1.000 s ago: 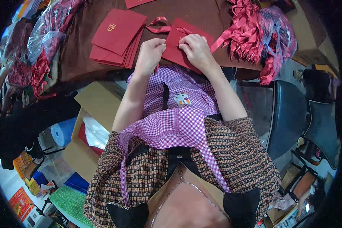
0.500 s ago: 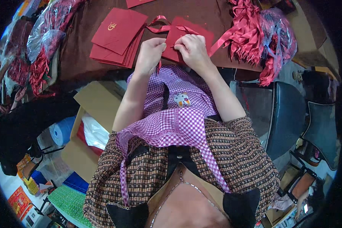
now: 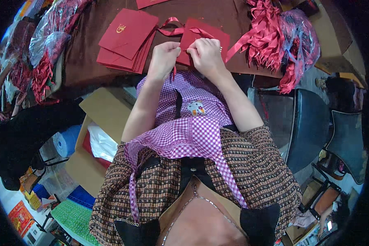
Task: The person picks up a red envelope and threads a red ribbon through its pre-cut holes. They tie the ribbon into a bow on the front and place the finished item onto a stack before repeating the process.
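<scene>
A red card or envelope [image 3: 214, 29] lies near the far middle of the brown-covered table, with a shiny red ribbon [image 3: 174, 30] looped across and beside it. At its near left edge my left hand [image 3: 164, 59] is closed in a pinch on the ribbon, and a loose end hangs below the fingers. My right hand [image 3: 207, 56] rests over the card's near part, thumb and fingertips pressed together close to the left hand; the ribbon between them is mostly hidden. Left of my hands sits a stack of red envelopes [image 3: 129, 30], the top one bearing a gold emblem.
A heap of red ribbons [image 3: 266, 39] and a clear plastic bag [image 3: 301, 39] lie on the table's right. Another plastic bag with red ribbons [image 3: 51, 37] hangs over the left. An open cardboard box [image 3: 84, 168] stands at my left, dark chairs [image 3: 307, 127] at my right.
Both hands have shifted only slightly; the right fingers have curled a little more and the left hand has edged right. The card and stack stay in place.
</scene>
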`<move>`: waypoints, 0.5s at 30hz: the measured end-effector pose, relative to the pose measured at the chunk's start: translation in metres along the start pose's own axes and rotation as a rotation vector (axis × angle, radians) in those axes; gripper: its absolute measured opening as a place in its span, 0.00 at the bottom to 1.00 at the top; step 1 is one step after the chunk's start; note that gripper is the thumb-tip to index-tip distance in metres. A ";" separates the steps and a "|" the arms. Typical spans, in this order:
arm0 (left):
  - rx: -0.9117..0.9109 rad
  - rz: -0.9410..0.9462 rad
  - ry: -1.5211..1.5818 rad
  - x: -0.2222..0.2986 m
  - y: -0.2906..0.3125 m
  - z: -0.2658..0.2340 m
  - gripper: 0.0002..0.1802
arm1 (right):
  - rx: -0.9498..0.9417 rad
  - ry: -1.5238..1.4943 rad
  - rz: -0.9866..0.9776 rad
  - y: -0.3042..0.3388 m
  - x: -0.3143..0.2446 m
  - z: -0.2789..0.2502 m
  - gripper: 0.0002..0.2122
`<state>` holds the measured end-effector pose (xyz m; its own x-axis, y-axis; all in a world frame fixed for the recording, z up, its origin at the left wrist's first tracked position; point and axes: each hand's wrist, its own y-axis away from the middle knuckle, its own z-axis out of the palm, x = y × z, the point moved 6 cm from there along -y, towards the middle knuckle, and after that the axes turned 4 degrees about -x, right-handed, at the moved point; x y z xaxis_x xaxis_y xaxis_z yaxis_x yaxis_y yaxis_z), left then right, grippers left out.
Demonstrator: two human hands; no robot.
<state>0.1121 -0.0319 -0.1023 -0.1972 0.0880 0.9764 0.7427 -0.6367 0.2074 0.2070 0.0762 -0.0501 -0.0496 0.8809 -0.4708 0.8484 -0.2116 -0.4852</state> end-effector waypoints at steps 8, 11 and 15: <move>0.052 0.054 -0.108 0.009 0.007 0.005 0.13 | 0.099 0.191 -0.154 0.003 -0.019 -0.003 0.07; 0.083 0.140 -0.281 0.012 0.009 0.003 0.12 | 0.066 0.240 -0.174 0.001 -0.027 -0.003 0.07; 0.156 0.283 -0.511 0.024 0.016 0.011 0.11 | 0.070 0.272 -0.186 0.000 -0.029 -0.005 0.07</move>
<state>0.1260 -0.0318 -0.0751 0.3253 0.3131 0.8923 0.8140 -0.5730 -0.0957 0.2109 0.0530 -0.0326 -0.0497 0.9858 -0.1604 0.7995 -0.0570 -0.5980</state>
